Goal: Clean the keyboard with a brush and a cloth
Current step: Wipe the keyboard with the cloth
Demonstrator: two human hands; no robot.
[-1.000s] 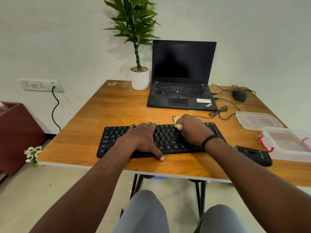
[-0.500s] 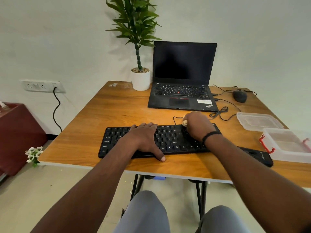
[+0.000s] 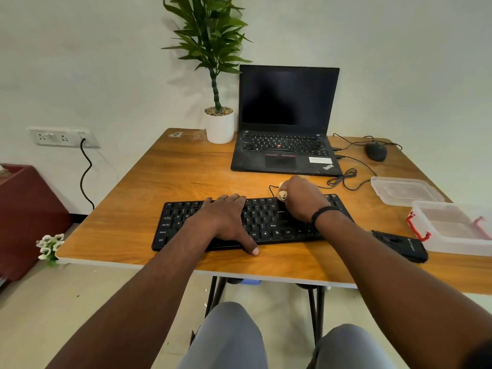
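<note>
The black keyboard (image 3: 250, 222) lies near the front edge of the table (image 3: 186, 169). The left hand (image 3: 226, 219) rests flat on its keys, fingers straight. The right hand (image 3: 303, 198) is over the keyboard's back right part, its grip curled tight round a small tan cloth (image 3: 282, 194).

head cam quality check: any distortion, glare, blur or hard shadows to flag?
Head view: wide-angle bowing stretches the forearms and bends the table edges; light is soft and even, with only a faint plant shadow on the wall; the laptop screen is dark, without glare; the keyboard legends are readable, no motion blur.
</note>
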